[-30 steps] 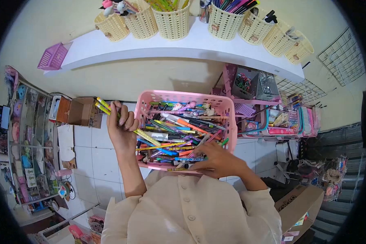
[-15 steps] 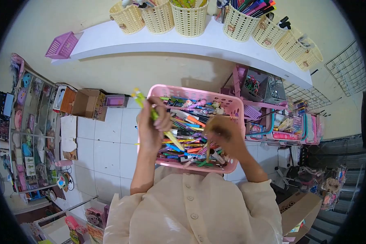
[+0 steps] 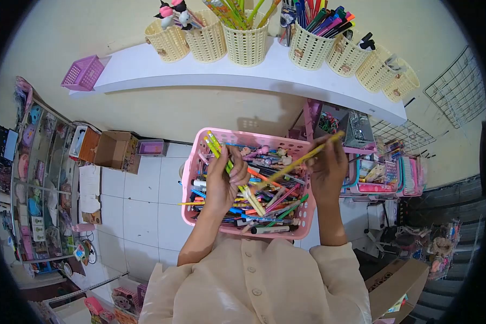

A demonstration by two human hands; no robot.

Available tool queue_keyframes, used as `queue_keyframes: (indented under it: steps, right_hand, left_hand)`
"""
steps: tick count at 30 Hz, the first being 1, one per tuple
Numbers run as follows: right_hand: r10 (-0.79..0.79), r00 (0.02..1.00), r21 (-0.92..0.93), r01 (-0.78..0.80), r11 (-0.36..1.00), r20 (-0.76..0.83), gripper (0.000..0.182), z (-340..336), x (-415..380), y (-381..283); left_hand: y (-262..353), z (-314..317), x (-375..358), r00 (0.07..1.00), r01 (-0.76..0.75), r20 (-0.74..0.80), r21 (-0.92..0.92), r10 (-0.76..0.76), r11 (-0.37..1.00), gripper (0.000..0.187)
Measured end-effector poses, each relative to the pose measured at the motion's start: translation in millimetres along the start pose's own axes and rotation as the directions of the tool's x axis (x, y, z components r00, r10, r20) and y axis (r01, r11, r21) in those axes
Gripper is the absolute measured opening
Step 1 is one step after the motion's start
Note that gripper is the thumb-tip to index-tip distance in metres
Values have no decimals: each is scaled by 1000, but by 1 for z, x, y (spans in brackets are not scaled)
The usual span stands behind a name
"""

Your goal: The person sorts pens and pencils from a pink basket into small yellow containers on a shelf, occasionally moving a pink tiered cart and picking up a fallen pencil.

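Note:
My left hand [image 3: 224,181] is closed around a small bunch of yellow-green patterned pencils [image 3: 256,204], which slant over the pink basket. In my right hand [image 3: 328,171], raised at the basket's right edge, is a yellow pencil [image 3: 299,160], smeared by motion; its lower end points toward the bunch. Beneath both hands, the pink basket [image 3: 187,202] is full of mixed pens, markers and pencils, some with figure-shaped toppers [image 3: 263,151]. A black-and-white marker [image 3: 272,229] lies near its front rim. The hands hide part of the pile.
Ahead runs a white shelf [image 3: 200,78] bearing several cream woven cups [image 3: 245,47] of pens and pencils, plus a purple basket [image 3: 82,73]. An open cardboard box [image 3: 115,151] stands on the left floor. Stacked bins [image 3: 375,175] and another carton [image 3: 397,286] are at right.
My right hand has risen from the pile and moved right, now with a yellow pencil clearly showing. My left hand has shifted right and lower with its pencils. The view has tilted up slightly.

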State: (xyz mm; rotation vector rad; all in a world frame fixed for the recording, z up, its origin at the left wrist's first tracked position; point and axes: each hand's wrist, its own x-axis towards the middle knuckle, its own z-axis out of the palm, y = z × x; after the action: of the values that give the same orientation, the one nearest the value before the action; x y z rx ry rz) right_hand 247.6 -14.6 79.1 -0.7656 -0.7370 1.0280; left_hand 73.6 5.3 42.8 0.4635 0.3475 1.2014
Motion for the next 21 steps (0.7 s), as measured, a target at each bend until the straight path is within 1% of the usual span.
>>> queue_keyframes:
  steps: [1, 2, 3, 4, 5, 6, 7, 8, 9, 10, 11, 12, 13, 14, 15, 16, 18, 19, 21]
  right_hand:
    - [-115, 988, 84, 124, 989, -101, 13, 0, -2, 2]
    - [-113, 988, 82, 121, 989, -103, 13, 0, -5, 4]
    - [-349, 937, -66, 350, 934, 25, 9, -2, -9, 8]
    - [-541, 821, -177, 568, 804, 183, 6, -5, -14, 11]
    - [-502, 719, -234, 656, 717, 480, 10, -11, -18, 12]
    - [-387, 563, -249, 746, 617, 730, 16, -16, -21, 12]
    - [-303, 448, -237, 809, 538, 841, 22, -10, -22, 11]
    - [-199, 326, -206, 864, 459, 924, 28, -4, -24, 11]
    - [-199, 328, -208, 863, 461, 924, 28, -4, -24, 14]
    - [-144, 322, -222, 856, 467, 936, 27, -6, -24, 19]
    - [-89, 313, -237, 849, 473, 946, 26, -8, -24, 22]
    - [-70, 363, -296, 843, 448, 929, 27, -12, -24, 21]
    - [-69, 364, -296, 843, 450, 929, 27, -15, -25, 19]
    - [-30, 468, -405, 794, 453, 883, 27, -18, -27, 16]
    - [10, 565, -508, 734, 452, 825, 28, -19, -29, 15]
    - [9, 565, -507, 733, 453, 825, 28, -20, -33, 16]
    - [299, 497, -580, 704, 409, 814, 29, -21, -43, 18]
    - [297, 496, -579, 704, 412, 816, 29, -22, -47, 22]
    - [369, 458, -586, 683, 437, 809, 23, -23, -52, 35]
  left_hand:
    - [-1, -1, 0, 1000, 3, -3, -1, -3, 1000, 28]
    - [-1, -2, 0, 999, -43, -2, -105, 43, 994, 29]
    - [-1, -3, 0, 996, -88, -6, -208, 89, 974, 31]
    - [0, -5, 0, 993, -70, 71, -253, 91, 965, 35]
    - [-1, -3, -1, 994, -67, 69, -253, 87, 965, 35]
    - [-2, 2, -3, 999, -42, 11, -223, 46, 974, 36]
    - [-2, 10, -4, 999, -17, -47, -195, 8, 981, 36]
    - [-2, 20, -5, 992, 32, -121, -116, -46, 993, 29]
    - [-4, 17, -5, 991, 34, -123, -116, -48, 993, 29]
    - [-7, 13, -6, 991, -16, -131, 68, 25, 998, 28]
    - [-8, 11, -6, 988, -64, -124, 249, 97, 966, 28]
    - [-3, 9, -6, 979, -128, -134, 195, 156, 972, 27]
    - [4, 4, -4, 959, -225, -128, 203, 254, 953, 24]
    - [15, -4, -3, 929, -319, -122, 211, 348, 924, 21]
    - [29, -6, -5, 911, -350, -169, 166, 376, 922, 19]
    - [44, -17, -6, 915, -372, -174, -6, 365, 928, 19]
    - [67, -12, -11, 854, -457, -270, 19, 445, 889, 19]
    - [74, -17, -13, 853, -458, -270, 22, 447, 889, 19]
    - [83, -26, -20, 845, -514, -232, -96, 482, 853, 18]
